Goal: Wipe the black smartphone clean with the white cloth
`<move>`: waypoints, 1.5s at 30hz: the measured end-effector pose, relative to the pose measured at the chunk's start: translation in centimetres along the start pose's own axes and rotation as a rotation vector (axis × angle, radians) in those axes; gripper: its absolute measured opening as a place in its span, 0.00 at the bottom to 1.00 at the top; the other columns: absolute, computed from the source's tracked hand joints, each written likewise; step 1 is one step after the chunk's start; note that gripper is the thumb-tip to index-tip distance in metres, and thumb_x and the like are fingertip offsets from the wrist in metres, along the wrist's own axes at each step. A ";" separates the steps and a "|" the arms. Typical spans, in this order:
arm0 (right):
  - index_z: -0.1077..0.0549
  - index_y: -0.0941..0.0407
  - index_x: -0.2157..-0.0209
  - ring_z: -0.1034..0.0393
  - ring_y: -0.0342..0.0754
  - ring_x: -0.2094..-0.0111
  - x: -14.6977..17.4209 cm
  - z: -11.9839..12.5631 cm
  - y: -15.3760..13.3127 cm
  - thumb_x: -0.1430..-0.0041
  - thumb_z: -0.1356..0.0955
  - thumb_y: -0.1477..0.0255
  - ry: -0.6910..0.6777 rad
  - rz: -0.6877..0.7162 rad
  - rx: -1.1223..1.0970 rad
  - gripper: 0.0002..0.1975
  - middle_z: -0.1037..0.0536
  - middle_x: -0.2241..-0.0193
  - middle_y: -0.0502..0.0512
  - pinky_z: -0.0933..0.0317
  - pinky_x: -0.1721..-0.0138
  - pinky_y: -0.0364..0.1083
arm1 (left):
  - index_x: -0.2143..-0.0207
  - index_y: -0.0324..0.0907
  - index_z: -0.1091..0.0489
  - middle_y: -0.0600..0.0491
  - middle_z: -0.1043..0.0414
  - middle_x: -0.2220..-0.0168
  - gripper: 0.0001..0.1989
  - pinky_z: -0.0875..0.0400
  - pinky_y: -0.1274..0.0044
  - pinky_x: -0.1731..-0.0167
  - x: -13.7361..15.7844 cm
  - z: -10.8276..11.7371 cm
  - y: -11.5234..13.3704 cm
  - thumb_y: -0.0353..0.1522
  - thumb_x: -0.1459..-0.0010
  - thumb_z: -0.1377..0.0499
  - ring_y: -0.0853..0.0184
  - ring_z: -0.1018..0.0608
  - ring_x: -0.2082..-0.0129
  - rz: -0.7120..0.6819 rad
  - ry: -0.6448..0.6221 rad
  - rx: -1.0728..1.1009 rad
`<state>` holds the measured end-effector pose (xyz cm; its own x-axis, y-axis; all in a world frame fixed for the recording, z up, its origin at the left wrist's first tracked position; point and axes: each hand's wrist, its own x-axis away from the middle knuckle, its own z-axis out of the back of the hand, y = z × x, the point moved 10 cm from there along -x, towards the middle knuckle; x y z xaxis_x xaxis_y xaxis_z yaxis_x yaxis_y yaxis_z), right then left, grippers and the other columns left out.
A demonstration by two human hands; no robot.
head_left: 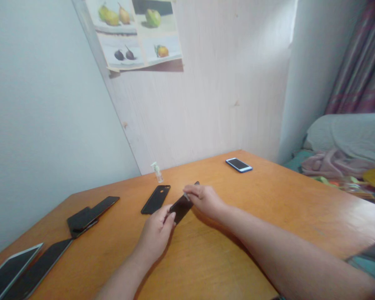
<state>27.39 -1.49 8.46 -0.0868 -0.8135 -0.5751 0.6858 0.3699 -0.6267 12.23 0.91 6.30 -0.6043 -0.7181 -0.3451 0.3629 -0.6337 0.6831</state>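
A dark smartphone (pixel 181 208) is tilted above the table, gripped at its near end by my left hand (pixel 154 233), thumb over the edge. My right hand (pixel 208 201) is at the phone's far end, its fingers closed over the screen. Under those fingertips shows a bit of something whitish, too small to name for sure. Just left of the phone lies a black phone case (pixel 156 200) with a camera cutout. Behind the case stands a small clear pump bottle (pixel 158 172).
A white-faced phone in a blue case (pixel 239 165) lies at the back right of the wooden table (pixel 206 258). At left are a black phone on a dark case or wallet (pixel 95 214), a black tablet (pixel 39 273) and a white-edged tablet (pixel 14 271). Walls border the back and left.
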 end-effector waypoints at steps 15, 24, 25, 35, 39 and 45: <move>0.28 0.53 0.46 0.33 0.48 0.45 1.3 -1.8 -3.4 0.34 0.39 0.70 -0.145 0.176 -0.043 0.18 0.26 0.47 0.55 0.42 0.41 0.49 | 0.54 0.43 0.28 0.50 0.24 0.65 0.14 0.31 0.74 0.63 0.0 0.0 0.5 0.36 0.37 0.49 0.63 0.24 0.65 -0.064 0.006 0.026; 0.28 0.54 0.46 0.35 0.53 0.43 0.0 0.8 0.6 0.34 0.40 0.67 -0.079 -0.095 0.279 0.19 0.28 0.45 0.57 0.43 0.41 0.52 | 0.51 0.43 0.29 0.52 0.25 0.69 0.16 0.31 0.74 0.64 0.1 0.0 0.1 0.36 0.37 0.48 0.62 0.23 0.67 -0.026 -0.013 -0.010; 0.29 0.54 0.45 0.36 0.53 0.42 0.0 0.7 0.8 0.34 0.40 0.67 -0.084 -0.102 0.294 0.19 0.29 0.44 0.58 0.43 0.41 0.52 | 0.51 0.43 0.29 0.52 0.25 0.69 0.16 0.31 0.74 0.65 0.0 0.0 0.1 0.36 0.37 0.48 0.63 0.23 0.67 -0.024 -0.009 -0.007; 0.31 0.51 0.43 0.38 0.49 0.41 0.4 -0.3 0.1 0.33 0.41 0.66 -0.121 -0.020 0.221 0.20 0.31 0.42 0.53 0.45 0.40 0.49 | 0.53 0.42 0.28 0.53 0.24 0.70 0.15 0.32 0.75 0.67 -0.1 0.2 -0.1 0.37 0.38 0.48 0.63 0.23 0.69 -0.014 0.007 0.014; 0.29 0.54 0.44 0.36 0.52 0.42 -0.9 2.2 4.9 0.35 0.41 0.68 -0.008 -0.249 0.239 0.20 0.29 0.44 0.56 0.45 0.40 0.50 | 0.54 0.42 0.29 0.53 0.25 0.70 0.15 0.32 0.76 0.68 0.0 0.1 -0.3 0.37 0.38 0.48 0.64 0.24 0.70 -0.009 0.004 0.006; 0.26 0.54 0.48 0.30 0.49 0.49 -0.9 1.6 6.7 0.36 0.40 0.72 -0.001 -0.315 0.189 0.18 0.23 0.50 0.56 0.40 0.48 0.45 | 0.57 0.42 0.29 0.53 0.26 0.72 0.14 0.32 0.75 0.68 0.1 0.2 -0.7 0.38 0.38 0.49 0.64 0.23 0.70 0.018 0.001 0.030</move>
<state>33.24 0.98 5.62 -0.3147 -0.8746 -0.3687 0.7470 0.0114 -0.6647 11.81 1.33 5.96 -0.5973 -0.7295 -0.3333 0.3520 -0.6119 0.7083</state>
